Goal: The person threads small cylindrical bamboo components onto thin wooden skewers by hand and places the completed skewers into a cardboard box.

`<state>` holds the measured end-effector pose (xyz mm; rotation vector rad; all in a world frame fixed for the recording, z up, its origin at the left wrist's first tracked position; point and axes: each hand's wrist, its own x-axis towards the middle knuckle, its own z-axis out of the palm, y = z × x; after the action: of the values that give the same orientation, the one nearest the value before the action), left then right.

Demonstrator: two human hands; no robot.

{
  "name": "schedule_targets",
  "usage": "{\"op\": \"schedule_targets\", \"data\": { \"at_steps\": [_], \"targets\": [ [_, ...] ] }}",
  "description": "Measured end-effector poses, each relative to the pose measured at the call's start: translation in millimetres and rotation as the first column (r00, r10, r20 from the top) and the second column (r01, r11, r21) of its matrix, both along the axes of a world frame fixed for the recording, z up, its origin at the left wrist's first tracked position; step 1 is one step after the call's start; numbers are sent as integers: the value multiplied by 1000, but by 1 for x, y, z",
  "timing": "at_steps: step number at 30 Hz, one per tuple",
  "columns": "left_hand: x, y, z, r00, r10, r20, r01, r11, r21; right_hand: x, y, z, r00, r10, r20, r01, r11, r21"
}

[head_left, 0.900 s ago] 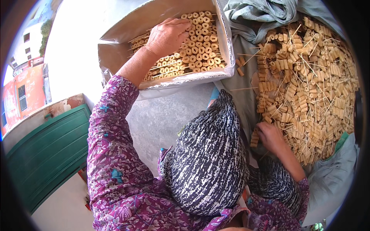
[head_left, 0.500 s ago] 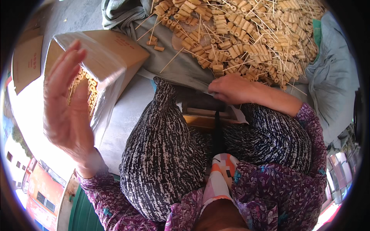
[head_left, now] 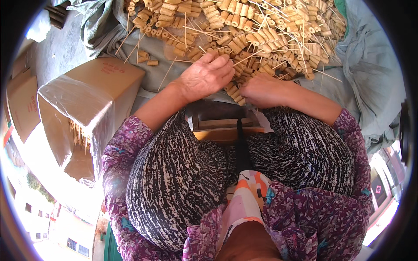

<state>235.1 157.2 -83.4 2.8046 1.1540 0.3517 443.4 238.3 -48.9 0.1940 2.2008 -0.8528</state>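
A second brown cardboard carton point(head_left: 24, 106) sits at the far left, with grey concrete floor point(head_left: 67, 45) and a whitish bundle point(head_left: 40, 27) above. Lower left, a pale building point(head_left: 62, 235) has dark windows point(head_left: 72, 244); near it are green foliage point(head_left: 38, 188) and a green panel point(head_left: 112, 249).

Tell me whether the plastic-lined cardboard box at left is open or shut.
Open: skewered pieces show through the mouth of the cardboard box, and clear plastic drapes over its edge.
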Motion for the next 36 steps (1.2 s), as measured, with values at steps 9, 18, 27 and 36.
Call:
{"op": "schedule_targets", "data": {
  "at_steps": [9, 18, 27, 36],
  "targets": [
    [6, -4, -51, 998, 64, -11, -65, 995, -79, 0, 23, -2, 836, -322, -444, 419, 898, 138],
    [-1, -12, -59, 996, 93, -18, -94, 949, -300, -5, 59, -11, 957, -129, -258, 276, 673, 687],
    [-63, -12, -28, 757, 635, 153, -429, 660, -617, -16, 70, -2, 556, 41, -830, 585, 690, 426],
    [-43, 21, 16, -242, 930, 277, 320, 346, -882, -58, 61, 16, -13, -975, 224, 510, -199, -837]
  ]
}}
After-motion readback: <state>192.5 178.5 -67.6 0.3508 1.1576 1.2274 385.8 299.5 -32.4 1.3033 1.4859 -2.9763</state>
